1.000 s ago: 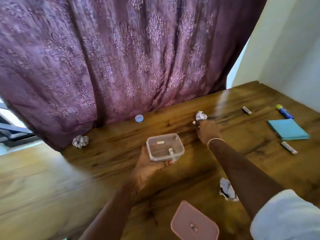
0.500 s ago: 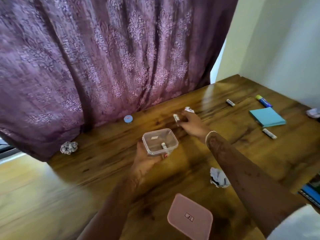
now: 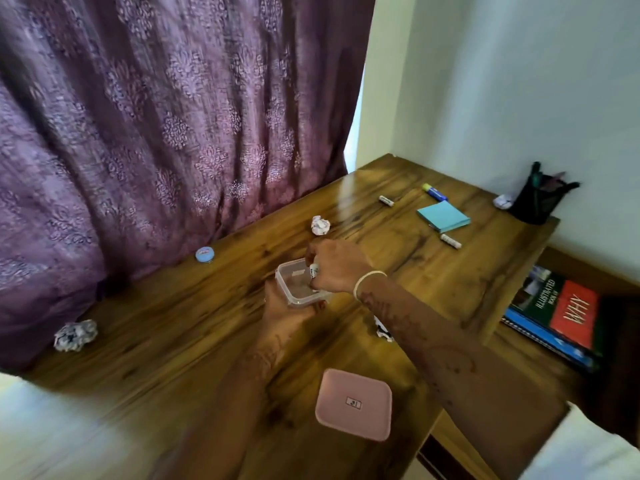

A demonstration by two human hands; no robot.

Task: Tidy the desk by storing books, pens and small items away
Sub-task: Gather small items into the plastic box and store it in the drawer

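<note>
My left hand [image 3: 284, 315] holds a small clear plastic box [image 3: 294, 285] from below, above the wooden desk [image 3: 173, 341]. Over the box's right side, my right hand [image 3: 337, 268] grips a small white tube [image 3: 314, 270] with its tip pointing down into the box. The box's inside is partly hidden by my fingers. Its pink lid [image 3: 354, 404] lies flat near the desk's front edge. Two more white tubes [image 3: 386, 200] [image 3: 450, 241], a blue glue stick [image 3: 433, 192] and a blue sticky-note pad [image 3: 443, 216] lie at the far right.
Crumpled paper balls lie at the left [image 3: 74, 336], behind my hands [image 3: 320, 225], under my right forearm [image 3: 382, 332] and by the black pen holder [image 3: 535, 200]. A small blue round tin [image 3: 204, 254] sits by the purple curtain. Books [image 3: 561, 315] lie on a lower shelf to the right.
My right hand picked up a white tube near the paper ball and carried it back over the box. The view swung right, showing the pen holder and books.
</note>
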